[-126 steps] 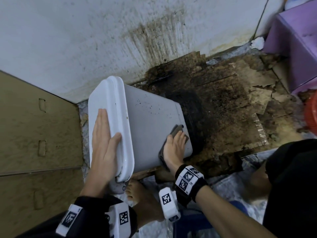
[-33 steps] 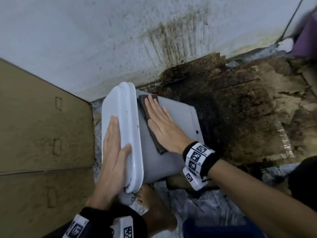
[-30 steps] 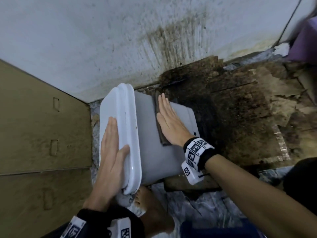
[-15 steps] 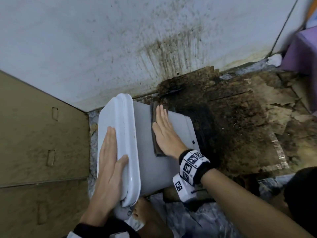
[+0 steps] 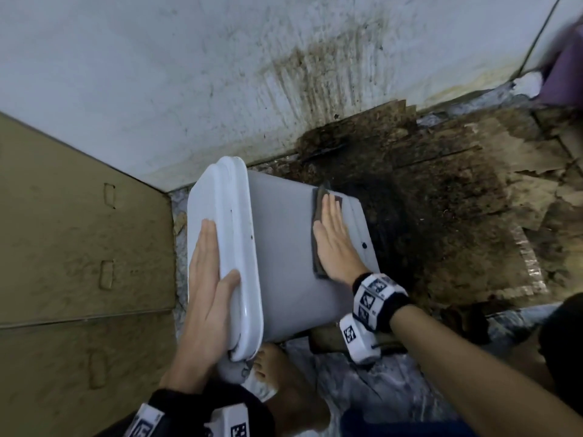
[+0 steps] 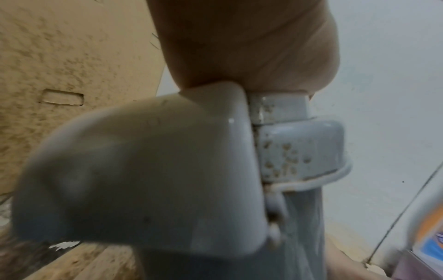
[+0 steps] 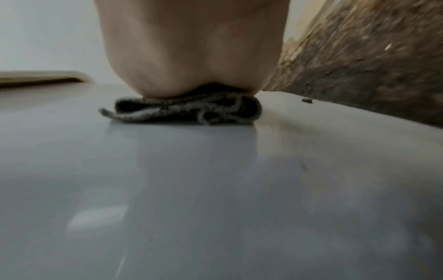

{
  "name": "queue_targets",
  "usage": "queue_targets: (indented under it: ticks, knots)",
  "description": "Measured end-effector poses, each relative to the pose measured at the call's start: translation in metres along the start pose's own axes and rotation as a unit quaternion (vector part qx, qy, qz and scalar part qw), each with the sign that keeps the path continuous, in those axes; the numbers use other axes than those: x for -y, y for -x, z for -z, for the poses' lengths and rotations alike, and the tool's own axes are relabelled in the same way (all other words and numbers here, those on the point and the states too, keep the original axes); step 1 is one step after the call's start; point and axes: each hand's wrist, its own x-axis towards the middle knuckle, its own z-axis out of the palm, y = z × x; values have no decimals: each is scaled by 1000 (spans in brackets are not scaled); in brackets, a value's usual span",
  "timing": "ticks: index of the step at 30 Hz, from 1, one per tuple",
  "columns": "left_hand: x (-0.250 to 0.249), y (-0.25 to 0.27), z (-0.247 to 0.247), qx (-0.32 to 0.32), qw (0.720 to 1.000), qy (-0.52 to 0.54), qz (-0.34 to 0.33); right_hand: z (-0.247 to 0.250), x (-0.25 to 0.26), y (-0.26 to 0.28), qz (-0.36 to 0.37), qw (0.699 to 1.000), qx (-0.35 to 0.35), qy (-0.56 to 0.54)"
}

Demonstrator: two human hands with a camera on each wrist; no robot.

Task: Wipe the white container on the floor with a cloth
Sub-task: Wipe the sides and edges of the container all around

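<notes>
The white container (image 5: 280,253) lies tipped on its side on the floor, its lid (image 5: 227,247) facing left. My left hand (image 5: 208,279) lies flat on the lid with straight fingers, the thumb along the lid's rim. My right hand (image 5: 331,238) presses a dark folded cloth (image 5: 317,247) flat against the container's upturned side, close to its base end. In the right wrist view the cloth (image 7: 184,110) is bunched under my palm (image 7: 191,47) on the grey-white side (image 7: 215,189). The left wrist view shows the lid's corner (image 6: 148,166) and a speckled latch (image 6: 294,151) under my palm (image 6: 251,41).
A stained white wall (image 5: 220,74) runs behind the container. Brown cardboard (image 5: 79,247) stands at the left. Dirty, crumbling cardboard (image 5: 457,216) covers the floor at the right, with a purple box (image 5: 564,74) at the far right. My bare foot (image 5: 284,380) sits under the container's near end.
My right hand has slid the cloth across the container's side from beside the lid towards the base end. The left hand has stayed flat on the lid.
</notes>
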Motion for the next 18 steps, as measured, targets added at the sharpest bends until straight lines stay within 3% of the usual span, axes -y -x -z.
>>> queue_targets:
  ticks: [5, 8, 12, 15, 18]
  knots:
    - [-6, 0, -6, 4, 1000, -16, -21, 23, -31, -43, -140, 988, -36, -61]
    - [-7, 3, -7, -1, 1000, -19, -24, 5, -13, 6, -137, 987, -66, -55]
    - [-6, -3, -6, 4, 1000, -21, -12, -20, 16, 53, -122, 990, -45, -58]
    - [-6, -4, -9, 2, 1000, -16, -17, -5, -2, 23, -135, 990, -31, -9]
    - [-12, -1, -13, 9, 999, -28, -40, 21, -28, -17, -234, 972, -39, 0]
